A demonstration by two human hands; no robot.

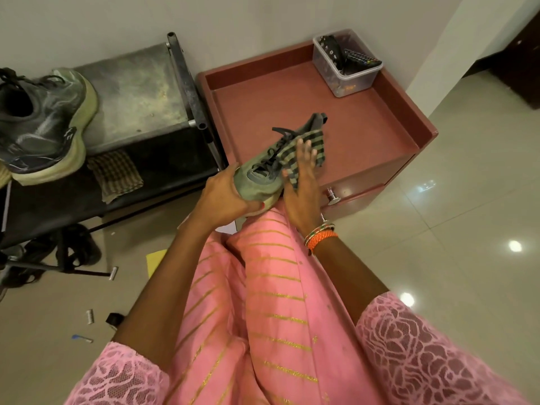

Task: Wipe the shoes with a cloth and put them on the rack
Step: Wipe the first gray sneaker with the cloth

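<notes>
You held a grey-green shoe (264, 171) with dark laces, under a green-and-grey checked cloth (304, 150). Your dress (263, 302) was pink with gold stripes, its sleeves rose-patterned lace. The cabinet (336, 118) was reddish-brown; your bangles (320, 233) orange, green and white.

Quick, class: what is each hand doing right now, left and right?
Left hand: grips the heel of the grey shoe.
Right hand: open, fingers straight, pressing the striped cloth against the shoe's side.

A reddish-brown cabinet (350, 135) stands against the pale wall (233, 21); glossy beige floor tiles (467, 214) right of it reflect ceiling lights.
</notes>
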